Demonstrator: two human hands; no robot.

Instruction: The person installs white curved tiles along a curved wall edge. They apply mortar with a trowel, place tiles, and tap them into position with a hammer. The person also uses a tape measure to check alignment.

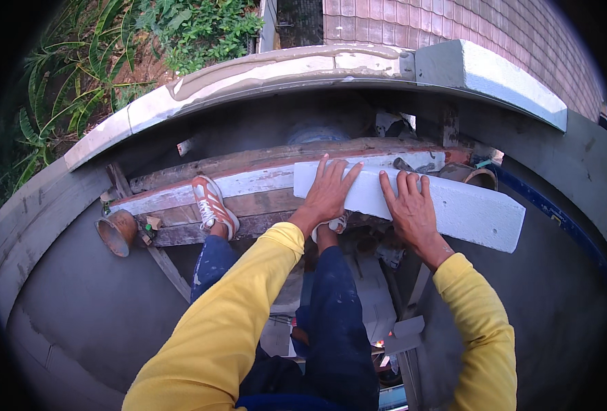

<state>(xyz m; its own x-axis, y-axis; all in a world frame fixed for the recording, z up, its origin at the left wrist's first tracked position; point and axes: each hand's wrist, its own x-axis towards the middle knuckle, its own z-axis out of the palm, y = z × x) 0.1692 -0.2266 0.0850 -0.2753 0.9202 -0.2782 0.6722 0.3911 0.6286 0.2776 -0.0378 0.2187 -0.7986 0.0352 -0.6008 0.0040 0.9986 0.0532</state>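
A long white lightweight concrete block lies slantwise in front of me, over the plank platform. My left hand grips it near its left end, fingers spread over the upper face. Close by, my right hand has hold of its near edge, with the fingertips on top. Both thumbs are mostly hidden. Whether the block also rests on something beneath cannot be told. Beyond it, grey mortar is spread along the top of the curved wall, and another white block sits at the right end of that mortar.
My shoes stand on narrow wooden planks, with a drop below. A round bowl hangs at the planks' left end; another bowl is partly behind the block. A blue bar runs along the right. Plants and a tiled roof lie beyond the wall.
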